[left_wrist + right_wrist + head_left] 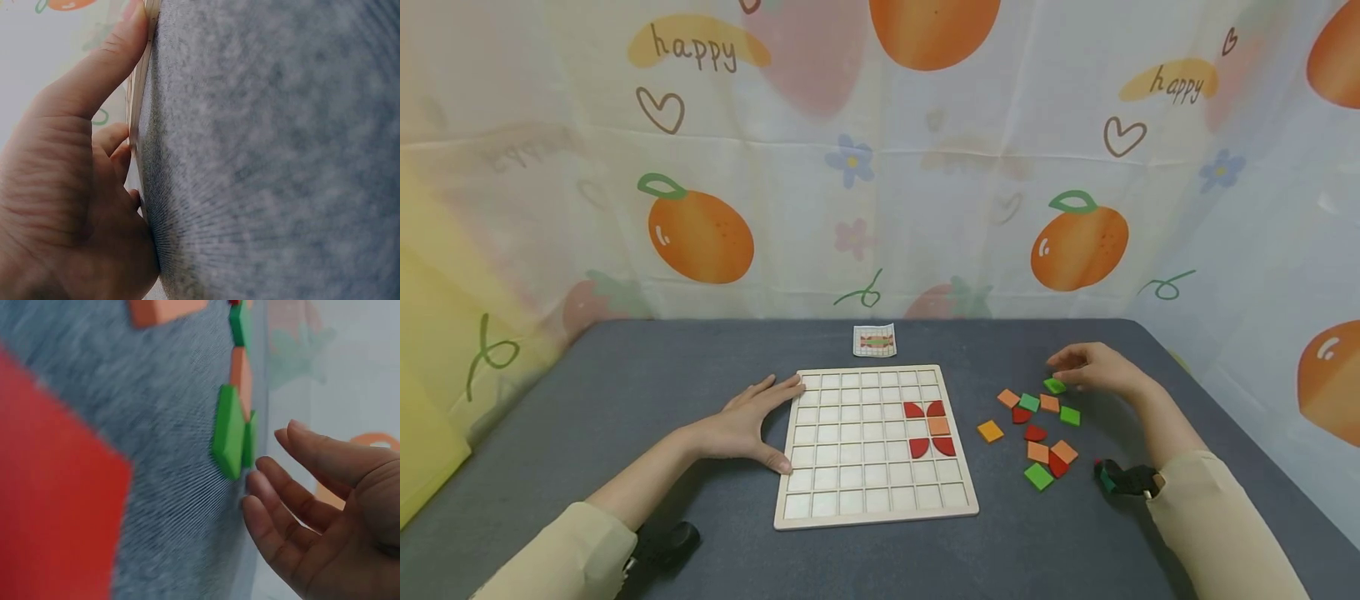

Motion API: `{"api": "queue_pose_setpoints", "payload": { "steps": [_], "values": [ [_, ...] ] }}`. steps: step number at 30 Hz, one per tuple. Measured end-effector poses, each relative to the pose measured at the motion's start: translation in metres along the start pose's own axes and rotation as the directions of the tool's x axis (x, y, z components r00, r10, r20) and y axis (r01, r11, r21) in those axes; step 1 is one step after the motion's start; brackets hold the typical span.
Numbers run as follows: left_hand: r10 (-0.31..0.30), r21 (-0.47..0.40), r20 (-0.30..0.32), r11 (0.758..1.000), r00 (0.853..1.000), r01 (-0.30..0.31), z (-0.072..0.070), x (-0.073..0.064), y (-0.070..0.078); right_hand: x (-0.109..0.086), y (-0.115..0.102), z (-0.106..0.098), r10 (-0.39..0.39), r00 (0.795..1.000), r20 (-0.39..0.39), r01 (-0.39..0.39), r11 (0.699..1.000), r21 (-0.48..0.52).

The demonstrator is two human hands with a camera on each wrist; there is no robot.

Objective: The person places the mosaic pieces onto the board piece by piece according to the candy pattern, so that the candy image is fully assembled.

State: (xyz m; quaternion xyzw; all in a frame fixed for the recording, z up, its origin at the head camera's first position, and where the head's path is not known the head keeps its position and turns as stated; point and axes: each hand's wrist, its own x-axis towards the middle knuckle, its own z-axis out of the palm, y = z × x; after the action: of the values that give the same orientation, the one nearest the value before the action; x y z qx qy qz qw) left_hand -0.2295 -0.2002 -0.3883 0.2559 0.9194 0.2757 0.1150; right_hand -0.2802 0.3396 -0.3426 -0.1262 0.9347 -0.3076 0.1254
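A wooden grid board (842,479) lies on the table, with several red quarter-round pieces (919,448) and one orange square tile (938,426) in cells near its right side. My left hand (737,423) is spread along the board's left side, thumb and fingertips at the edge. In the left wrist view, the thumb (106,69) reaches along the board's thin edge (142,81). To the right, my right hand (1097,368) hovers by a green tile (1055,386) at the back of the loose pieces. Its fingers are loosely bent, and the right wrist view shows nothing between them.
Loose orange tiles (1037,452), green tiles (1038,477) and red pieces (1035,433) lie scattered right of the board. Behind the board rests a small pattern card (874,341). A printed curtain (880,208) hangs beyond the dark table (715,533).
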Motion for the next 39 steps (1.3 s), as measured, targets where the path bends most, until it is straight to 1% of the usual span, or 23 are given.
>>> {"api": "queue_pose_setpoints", "payload": {
  "steps": [4, 7, 17, 25, 29, 33, 39],
  "values": [
    [-0.004, -0.006, 0.002, 1.0, 1.0, 0.004, -0.0005, -0.0006, 0.0005, 0.0006, 0.0084, 0.0012, -0.004, 0.999, 0.048, 0.003, 1.0, 0.022],
    [-0.006, -0.008, 0.006, 1.0, 1.0, 0.006, -0.0009, -0.0005, 0.0005, 0.0003, 0.011, 0.0023, -0.019, 0.998, 0.067, 0.017, 1.0, 0.026],
    [-0.006, -0.01, 0.009, 1.0, 1.0, 0.006, -0.0006, 0.0, -0.0006, -0.0015, 0.0106, 0.0043, -0.026, 0.997, 0.075, 0.023, 0.999, 0.041],
    [-0.008, -0.007, 0.007, 1.0, 1.0, 0.008, -0.0005, -0.0005, -0.0009, 0.0018, 0.0118, 0.0054, -0.018, 0.999, 0.045, 0.017, 1.0, 0.012],
    [-0.008, -0.007, 0.009, 1.0, 1.0, 0.008, -0.0006, -0.0005, -0.0007, 0.0038, 0.0114, 0.0055, -0.003, 1.0, 0.029, 0.003, 1.0, 0.012],
    [-0.007, -0.006, 0.01, 1.0, 1.0, 0.007, -0.0008, -0.0007, 0.0003, 0.0038, 0.0094, 0.0048, 0.017, 1.0, 0.007, -0.017, 1.0, -0.008],
    [0.01, -0.012, 0.01, 1.0, 1.0, -0.01, -0.0022, -0.0029, 0.0027, 0.0029, 0.0049, 0.0028, 0.038, 0.999, -0.004, -0.038, 0.998, -0.046]
  ]
}}
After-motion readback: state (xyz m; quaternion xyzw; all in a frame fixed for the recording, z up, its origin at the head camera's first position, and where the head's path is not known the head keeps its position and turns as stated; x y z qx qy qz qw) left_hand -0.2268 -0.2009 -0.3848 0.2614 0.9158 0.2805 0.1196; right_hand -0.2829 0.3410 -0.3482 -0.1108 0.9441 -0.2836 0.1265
